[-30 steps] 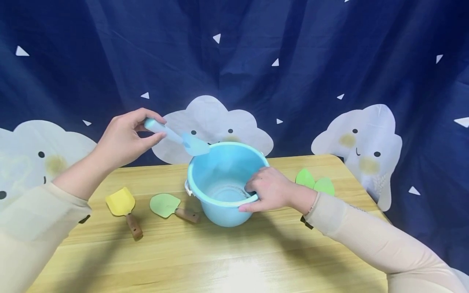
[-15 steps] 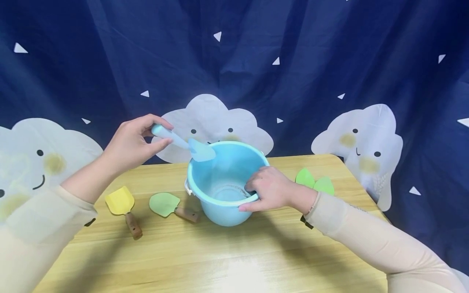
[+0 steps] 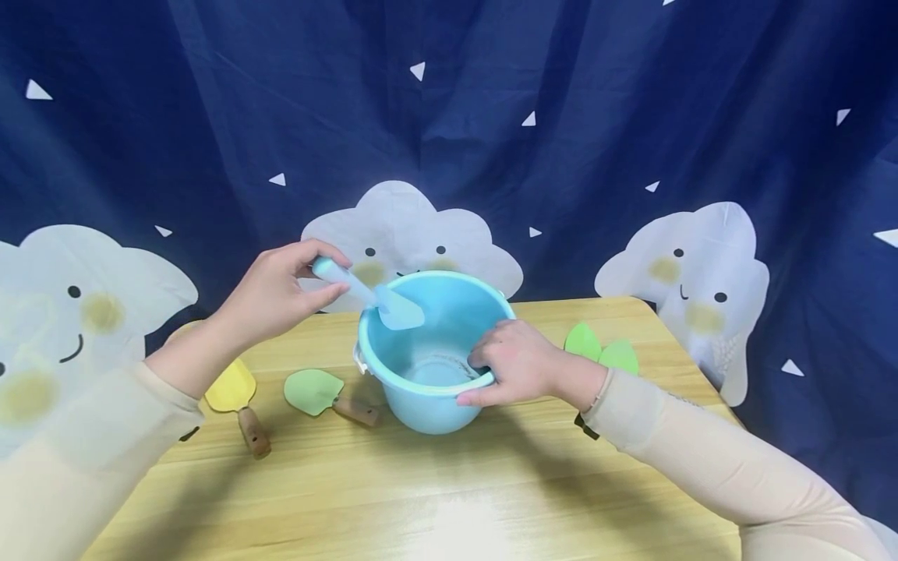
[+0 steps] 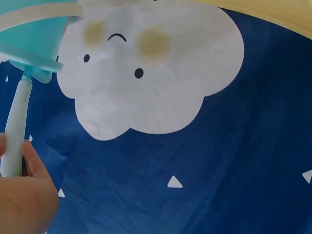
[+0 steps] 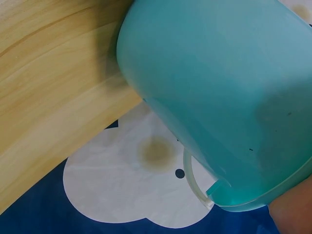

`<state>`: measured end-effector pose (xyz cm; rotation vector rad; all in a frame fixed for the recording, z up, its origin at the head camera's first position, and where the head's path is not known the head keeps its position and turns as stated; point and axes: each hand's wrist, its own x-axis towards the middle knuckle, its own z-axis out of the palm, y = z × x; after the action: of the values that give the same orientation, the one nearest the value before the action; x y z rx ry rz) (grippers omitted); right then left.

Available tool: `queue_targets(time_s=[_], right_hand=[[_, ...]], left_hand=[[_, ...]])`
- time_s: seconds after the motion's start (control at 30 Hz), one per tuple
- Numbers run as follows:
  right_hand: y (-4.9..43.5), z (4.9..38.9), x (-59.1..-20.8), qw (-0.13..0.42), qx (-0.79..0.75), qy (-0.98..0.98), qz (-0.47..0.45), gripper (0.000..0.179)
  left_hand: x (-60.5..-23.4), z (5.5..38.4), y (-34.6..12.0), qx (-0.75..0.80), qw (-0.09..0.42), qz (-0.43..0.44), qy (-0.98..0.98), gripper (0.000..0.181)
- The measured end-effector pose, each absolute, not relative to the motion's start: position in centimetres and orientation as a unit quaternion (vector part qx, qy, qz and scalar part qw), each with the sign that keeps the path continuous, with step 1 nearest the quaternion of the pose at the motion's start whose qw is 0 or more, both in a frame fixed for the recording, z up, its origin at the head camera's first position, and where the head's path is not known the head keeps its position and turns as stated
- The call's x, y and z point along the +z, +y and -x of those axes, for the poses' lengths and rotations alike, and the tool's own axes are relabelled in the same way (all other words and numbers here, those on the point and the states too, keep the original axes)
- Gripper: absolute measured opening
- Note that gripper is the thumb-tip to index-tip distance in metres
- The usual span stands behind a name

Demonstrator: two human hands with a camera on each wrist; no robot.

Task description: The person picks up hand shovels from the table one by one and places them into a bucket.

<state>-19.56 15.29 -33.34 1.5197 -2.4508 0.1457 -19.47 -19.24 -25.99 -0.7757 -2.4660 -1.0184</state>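
In the head view my left hand (image 3: 281, 292) pinches the handle of a light blue toy shovel (image 3: 401, 309) between thumb and fingers. The shovel tilts down, its blade over the left rim and partly inside the mouth of a light blue bucket (image 3: 431, 409). The left wrist view shows the pale handle (image 4: 17, 117) rising from the hand toward the bucket rim. My right hand (image 3: 522, 362) grips the bucket's near right rim, thumb outside and fingers inside. The bucket stands upright on the wooden table; its side (image 5: 209, 78) fills much of the right wrist view.
Left of the bucket lie a green toy shovel (image 3: 314, 392) and a yellow toy shovel (image 3: 234, 387), both with brown handles; my left forearm partly covers the yellow one. Green leaf-shaped pieces (image 3: 619, 356) lie behind my right wrist. A blue cloud-print curtain (image 3: 449, 101) hangs behind the table (image 3: 393, 499).
My left hand has moved right and down with the blue shovel, bringing its blade from the bucket's far left rim into its mouth. The right hand and bucket have stayed put.
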Motion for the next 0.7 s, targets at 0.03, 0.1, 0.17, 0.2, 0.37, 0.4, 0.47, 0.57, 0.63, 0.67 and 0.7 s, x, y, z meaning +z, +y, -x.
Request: queue_targets(time_s=[0.03,0.1,0.17,0.2,0.37,0.4,0.47,0.57,0.63,0.67,0.7], right_hand=[[15.3,19.6,-33.3,0.126,0.050,-0.842,-0.522,0.066],[15.3,19.6,-33.4,0.126,0.050,-0.843,-0.521,0.066],[15.3,19.5,-33.4,0.127,0.051,-0.842,-0.522,0.066],[15.3,19.5,-33.4,0.127,0.051,-0.842,-0.522,0.066],[15.3,19.5,-33.4,0.129,0.054,-0.840,-0.524,0.067],[15.3,19.5,-33.4,0.129,0.054,-0.840,-0.524,0.067],[15.3,19.5,-33.4,0.129,0.055,-0.840,-0.524,0.067],[15.3,19.4,-33.3,0.130,0.056,-0.839,-0.525,0.067],[15.3,19.4,-33.3,0.132,0.055,-0.839,-0.526,0.067],[15.3,19.4,-33.3,0.132,0.055,-0.839,-0.526,0.067],[15.3,19.4,-33.3,0.134,0.055,-0.838,-0.526,0.067]], left_hand=[[-26.2,19.5,-19.2,-0.359,0.179,0.276,-0.873,0.023],[-26.5,19.6,-19.0,-0.355,0.177,0.279,-0.874,0.023],[-26.8,19.6,-18.8,-0.354,0.174,0.279,-0.875,0.023],[-27.0,19.6,-18.8,-0.355,0.172,0.279,-0.876,0.023],[-27.8,19.6,-18.4,-0.357,0.160,0.282,-0.876,0.023],[-28.0,19.7,-18.3,-0.359,0.156,0.284,-0.875,0.023],[-28.3,19.7,-18.2,-0.365,0.147,0.285,-0.874,0.023],[-28.6,19.7,-17.9,-0.373,0.132,0.284,-0.873,0.025],[-28.9,19.7,-17.7,-0.374,0.122,0.280,-0.876,0.025],[-29.0,19.7,-17.6,-0.374,0.117,0.278,-0.877,0.025],[-29.1,19.6,-17.5,-0.375,0.113,0.276,-0.878,0.025]])
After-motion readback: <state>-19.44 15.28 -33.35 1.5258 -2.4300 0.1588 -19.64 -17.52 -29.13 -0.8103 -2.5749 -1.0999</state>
